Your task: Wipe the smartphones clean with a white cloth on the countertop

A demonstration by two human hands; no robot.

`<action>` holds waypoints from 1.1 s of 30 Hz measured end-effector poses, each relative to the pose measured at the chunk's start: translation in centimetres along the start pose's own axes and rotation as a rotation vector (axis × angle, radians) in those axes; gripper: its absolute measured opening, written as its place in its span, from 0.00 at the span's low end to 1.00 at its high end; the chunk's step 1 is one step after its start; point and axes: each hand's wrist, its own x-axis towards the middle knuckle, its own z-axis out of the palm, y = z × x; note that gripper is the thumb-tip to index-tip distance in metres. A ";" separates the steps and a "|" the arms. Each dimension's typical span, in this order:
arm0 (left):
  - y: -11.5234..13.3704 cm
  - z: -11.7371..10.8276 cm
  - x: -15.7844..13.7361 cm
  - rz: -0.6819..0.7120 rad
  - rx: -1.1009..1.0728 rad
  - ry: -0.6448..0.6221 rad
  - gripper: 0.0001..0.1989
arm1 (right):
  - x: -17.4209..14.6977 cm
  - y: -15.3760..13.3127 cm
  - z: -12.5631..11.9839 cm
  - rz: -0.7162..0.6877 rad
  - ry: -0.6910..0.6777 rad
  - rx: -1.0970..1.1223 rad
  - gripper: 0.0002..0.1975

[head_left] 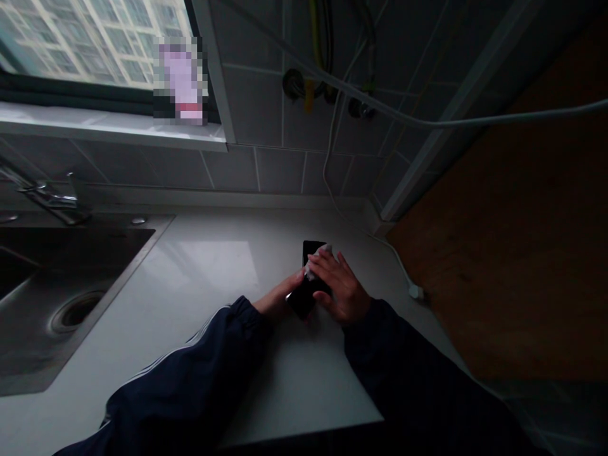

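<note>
A black, glossy phone [300, 303] is tilted above the white countertop, gripped along its left side by my left hand [278, 296]. Over its face lies my right hand [346, 290], fingers bent onto a small whitish tissue or cloth [311, 271] pressed against the surface. The far part of the phone is covered by my right fingers. Just beyond them a second flat black object [310, 248] shows on the counter, partly hidden, and I cannot tell what it is.
At the left is a steel sink [137, 259] with a faucet [57, 199]. A white cable with a plug [416, 292] lies at the right, beside a brown wooden panel [513, 253]. The white counter [209, 354] ends at a front edge near me; a window [95, 44] is above.
</note>
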 end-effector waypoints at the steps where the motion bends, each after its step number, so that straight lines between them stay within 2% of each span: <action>1: -0.1 0.1 0.0 0.042 0.026 0.021 0.32 | 0.1 -0.2 -0.1 -0.023 0.009 0.017 0.28; 4: -0.3 0.3 0.1 0.154 0.092 0.067 0.28 | 0.3 -0.5 -0.5 -0.074 0.019 0.041 0.26; 6: -0.2 0.4 0.2 0.175 0.126 0.061 0.29 | 0.3 -0.2 -0.6 -0.061 0.042 0.016 0.26; 12: 0.5 0.7 -0.1 0.028 0.112 -0.052 0.38 | 0.1 1.1 0.1 0.139 0.106 0.017 0.27; 15: 0.7 0.9 -0.1 0.010 0.033 -0.054 0.35 | 0.1 1.2 0.3 0.165 0.137 0.072 0.27; 19: 0.7 1.0 0.2 0.032 -0.064 -0.115 0.29 | 0.4 1.0 -0.3 0.285 0.235 0.121 0.21; 22: 0.8 1.0 0.3 0.040 -0.118 -0.140 0.29 | 0.6 1.0 -0.6 0.381 0.286 0.216 0.19; 28: 1.5 1.1 0.0 0.029 -0.187 -0.092 0.29 | 0.7 0.7 -0.5 0.496 0.338 0.408 0.18; 33: 1.7 0.8 -0.1 0.007 -0.240 -0.069 0.30 | 0.2 1.2 0.1 0.585 0.396 0.747 0.19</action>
